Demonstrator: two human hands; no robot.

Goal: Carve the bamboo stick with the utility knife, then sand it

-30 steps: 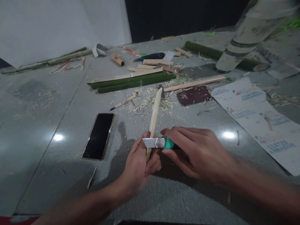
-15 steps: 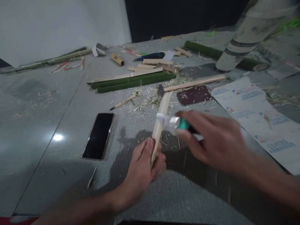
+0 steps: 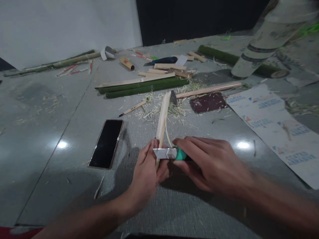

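Note:
My left hand point(image 3: 148, 166) is closed around the lower end of a pale bamboo strip point(image 3: 163, 114), which tilts up and away from me. In my right hand point(image 3: 209, 159) is a utility knife point(image 3: 181, 154) with a green and black handle. Its wide silver blade lies across the strip, close by my left thumb. A thin curled shaving point(image 3: 167, 132) hangs from the strip's right side, just above the blade. The strip's far tip appears beside a hammer head point(image 3: 173, 97) on the floor.
A phone point(image 3: 106, 143) lies left of my hands. Beyond are green bamboo pieces point(image 3: 147, 87), a carving tool point(image 3: 133, 108), scattered shavings, dark red sandpaper point(image 3: 208, 102) and a blue-handled knife point(image 3: 164, 60). Printed paper sheeting point(image 3: 271, 116) lies right; a person's leg point(image 3: 261, 46) stands behind.
The knife has come down along the strip toward my left hand, and a shaving now curls from the strip. The strip's far end has shifted left.

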